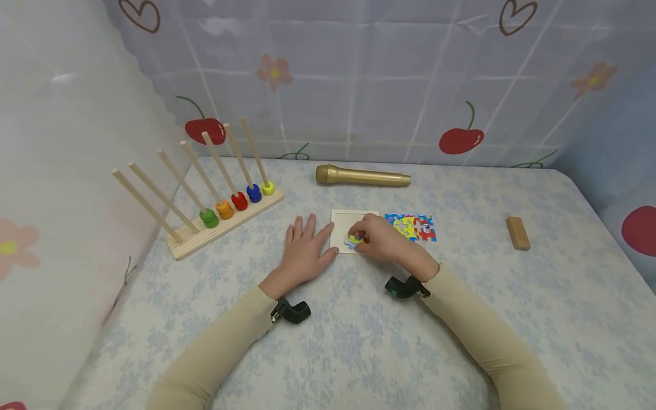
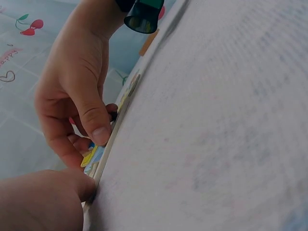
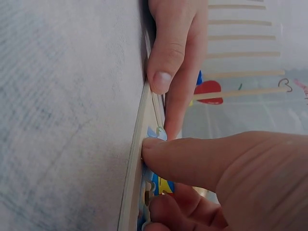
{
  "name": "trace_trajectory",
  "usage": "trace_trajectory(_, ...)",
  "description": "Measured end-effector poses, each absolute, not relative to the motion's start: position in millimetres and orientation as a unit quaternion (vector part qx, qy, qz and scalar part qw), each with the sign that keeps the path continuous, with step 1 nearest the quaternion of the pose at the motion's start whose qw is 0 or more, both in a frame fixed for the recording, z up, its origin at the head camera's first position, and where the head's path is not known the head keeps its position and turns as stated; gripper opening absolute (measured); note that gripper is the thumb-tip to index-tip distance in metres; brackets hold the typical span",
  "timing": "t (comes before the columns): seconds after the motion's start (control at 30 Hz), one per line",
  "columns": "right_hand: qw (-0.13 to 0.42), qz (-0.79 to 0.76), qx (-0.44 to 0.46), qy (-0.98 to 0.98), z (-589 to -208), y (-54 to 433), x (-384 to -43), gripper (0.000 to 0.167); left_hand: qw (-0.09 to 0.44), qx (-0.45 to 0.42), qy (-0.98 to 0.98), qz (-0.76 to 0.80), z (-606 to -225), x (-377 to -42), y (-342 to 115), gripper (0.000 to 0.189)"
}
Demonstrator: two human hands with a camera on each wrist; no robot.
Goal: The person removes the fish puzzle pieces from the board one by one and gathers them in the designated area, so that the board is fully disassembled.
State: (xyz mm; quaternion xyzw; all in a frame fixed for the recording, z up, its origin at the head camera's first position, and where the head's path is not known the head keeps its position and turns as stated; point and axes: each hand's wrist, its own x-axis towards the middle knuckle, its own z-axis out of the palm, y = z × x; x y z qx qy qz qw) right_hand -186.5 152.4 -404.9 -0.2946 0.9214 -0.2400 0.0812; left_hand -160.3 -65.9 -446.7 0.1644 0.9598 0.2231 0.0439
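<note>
A shallow light-wood puzzle tray (image 1: pixel 339 229) lies on the table between the two hands. My left hand (image 1: pixel 304 255) rests with its fingers spread at the tray's left side, thumb and forefinger touching its edge. Over the tray, my right hand (image 1: pixel 385 239) pinches a yellow-and-blue puzzle piece (image 3: pixel 166 186); its fingers partly hide it. Pale blue puzzle pieces (image 1: pixel 351 243) show beneath those fingers. Right of the tray lies a joined block of puzzle pieces (image 1: pixel 409 225) in blue, yellow and red with a printed eye, partly behind the right hand.
A wooden peg rack (image 1: pixel 225 225) with coloured rings stands at the left. Behind the tray lies a gold microphone (image 1: pixel 365 176). A small wooden block (image 1: pixel 518 233) is on the right. A patterned curtain (image 1: pixel 353 85) hangs along the table's back edge.
</note>
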Motion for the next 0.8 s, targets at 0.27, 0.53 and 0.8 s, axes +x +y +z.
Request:
trace_trajectory(0.27,0.084,-0.247,-0.292,0.920,-400.1,154.9,-184.7,0.024,0.050,0.161,0.960,0.224,-444.0,-159.9,-64.5,0.062)
trace_trajectory(0.53,0.094,-0.293,-0.266,0.913,-385.9,173.8,-183.8,0.024,0.053,0.157,0.961,0.223,-442.9,-159.2,-63.7,0.062)
trace_trajectory(0.8,0.082,-0.288,-0.222,0.928,-373.7,214.9,-180.8,0.024,0.047,0.160,0.959,0.230,-443.2,-158.0,-64.9,0.062)
